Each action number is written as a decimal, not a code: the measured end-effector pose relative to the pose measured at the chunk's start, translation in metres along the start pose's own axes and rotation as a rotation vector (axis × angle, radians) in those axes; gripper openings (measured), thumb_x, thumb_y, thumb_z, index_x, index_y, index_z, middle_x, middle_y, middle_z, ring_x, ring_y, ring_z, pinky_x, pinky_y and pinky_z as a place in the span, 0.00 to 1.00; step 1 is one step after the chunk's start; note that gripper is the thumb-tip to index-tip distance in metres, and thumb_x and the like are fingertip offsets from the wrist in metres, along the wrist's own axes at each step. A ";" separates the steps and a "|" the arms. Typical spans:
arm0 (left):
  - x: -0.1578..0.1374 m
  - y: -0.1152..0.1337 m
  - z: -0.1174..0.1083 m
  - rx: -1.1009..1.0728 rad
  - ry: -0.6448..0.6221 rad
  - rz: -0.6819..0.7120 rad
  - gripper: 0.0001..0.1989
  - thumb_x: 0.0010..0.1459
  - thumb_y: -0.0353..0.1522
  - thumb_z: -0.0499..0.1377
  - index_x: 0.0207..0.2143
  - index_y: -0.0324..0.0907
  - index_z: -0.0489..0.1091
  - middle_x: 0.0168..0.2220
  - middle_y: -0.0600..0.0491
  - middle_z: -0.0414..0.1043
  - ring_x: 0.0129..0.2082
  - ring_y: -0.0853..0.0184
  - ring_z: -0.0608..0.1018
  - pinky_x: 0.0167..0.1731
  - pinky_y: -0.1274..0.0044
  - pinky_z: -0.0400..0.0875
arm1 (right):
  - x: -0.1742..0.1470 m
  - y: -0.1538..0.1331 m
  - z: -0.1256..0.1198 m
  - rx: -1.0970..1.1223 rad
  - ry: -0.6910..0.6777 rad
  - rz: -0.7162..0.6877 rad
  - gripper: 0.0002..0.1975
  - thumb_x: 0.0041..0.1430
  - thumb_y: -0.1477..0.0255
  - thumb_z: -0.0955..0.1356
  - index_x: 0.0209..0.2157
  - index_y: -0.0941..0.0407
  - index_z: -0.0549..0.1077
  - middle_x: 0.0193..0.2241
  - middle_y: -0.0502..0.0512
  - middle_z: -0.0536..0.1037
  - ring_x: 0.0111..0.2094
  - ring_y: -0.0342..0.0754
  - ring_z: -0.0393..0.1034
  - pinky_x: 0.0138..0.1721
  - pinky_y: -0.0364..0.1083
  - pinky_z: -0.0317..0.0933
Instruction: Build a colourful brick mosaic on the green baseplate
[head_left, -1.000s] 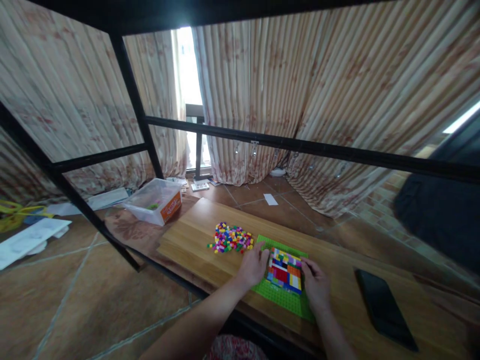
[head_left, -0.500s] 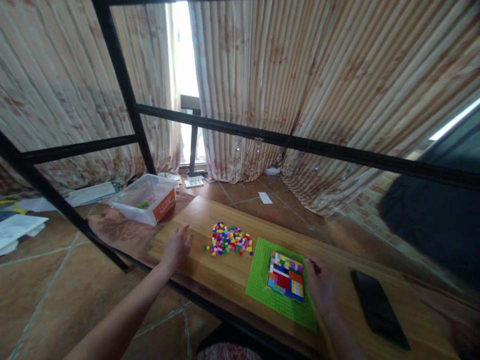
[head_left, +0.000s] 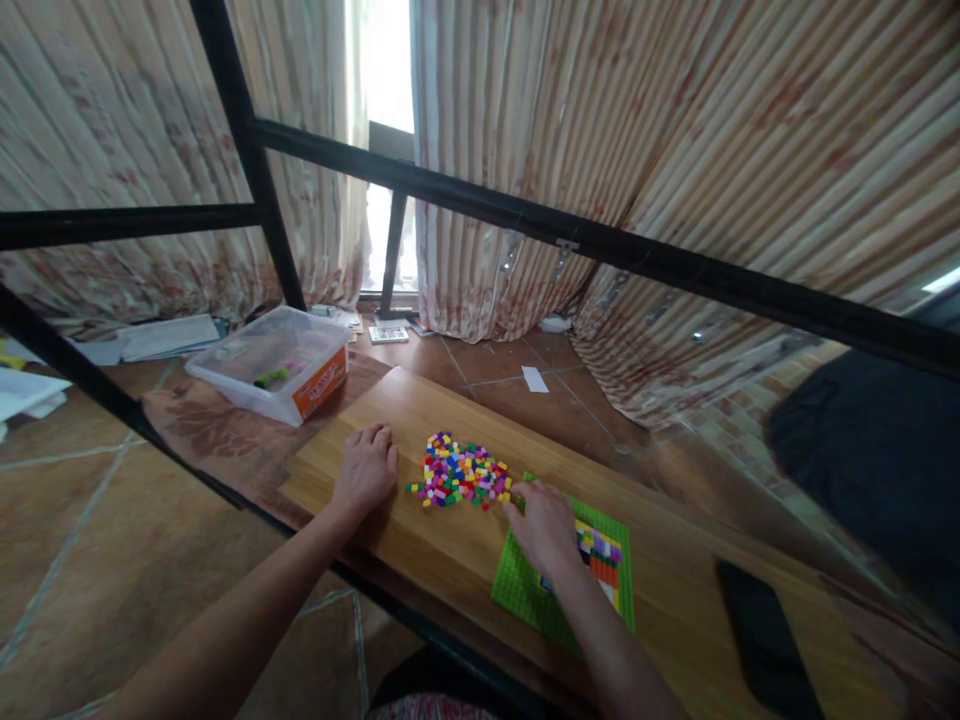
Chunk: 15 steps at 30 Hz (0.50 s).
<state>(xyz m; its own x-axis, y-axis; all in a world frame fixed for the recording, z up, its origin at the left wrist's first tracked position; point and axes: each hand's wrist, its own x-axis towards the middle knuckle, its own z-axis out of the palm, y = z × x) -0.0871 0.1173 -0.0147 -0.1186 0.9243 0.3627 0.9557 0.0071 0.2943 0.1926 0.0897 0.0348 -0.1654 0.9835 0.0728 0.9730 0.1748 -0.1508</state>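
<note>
A pile of small colourful toy bricks (head_left: 461,472) lies on the wooden tabletop. My right hand (head_left: 546,522) reaches across the green baseplate (head_left: 517,580), thumb and forefinger slightly apart at the pile's right edge, beside some yellow bricks. Under my right hand and forearm, a multicoloured block of built bricks (head_left: 602,562) on the baseplate is partly hidden. My left hand (head_left: 366,470) rests on the tabletop left of the pile, its fingers curled; whatever is under them is hidden.
A clear plastic box (head_left: 247,385) with an orange label stands on a brown cloth at the left. A black phone (head_left: 765,635) lies on the tabletop (head_left: 675,600) at the right. A black metal bar (head_left: 465,195) crosses beyond the table, before patterned curtains.
My right hand has moved left, from the built block's right side to the pile's edge, now covering part of the block. My left hand has shifted slightly and lowered onto the tabletop.
</note>
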 end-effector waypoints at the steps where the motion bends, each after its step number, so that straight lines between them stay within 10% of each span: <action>1: 0.000 0.000 0.000 0.003 0.002 0.001 0.17 0.61 0.34 0.48 0.47 0.39 0.68 0.51 0.42 0.70 0.51 0.55 0.70 0.54 0.64 0.61 | 0.002 -0.001 0.001 -0.025 -0.003 0.006 0.09 0.57 0.68 0.66 0.37 0.52 0.77 0.35 0.57 0.78 0.40 0.53 0.69 0.42 0.49 0.55; 15: 0.000 0.002 0.000 0.050 0.017 0.011 0.17 0.61 0.35 0.48 0.47 0.38 0.68 0.50 0.43 0.69 0.50 0.55 0.70 0.54 0.66 0.61 | 0.009 -0.014 0.016 0.072 -0.007 0.025 0.11 0.56 0.75 0.63 0.37 0.53 0.76 0.35 0.56 0.78 0.40 0.52 0.68 0.43 0.49 0.54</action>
<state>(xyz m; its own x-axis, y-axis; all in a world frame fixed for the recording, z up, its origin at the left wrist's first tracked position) -0.0856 0.1173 -0.0137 -0.1123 0.9178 0.3808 0.9691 0.0164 0.2462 0.1751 0.0966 0.0219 -0.1426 0.9879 0.0609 0.9627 0.1527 -0.2232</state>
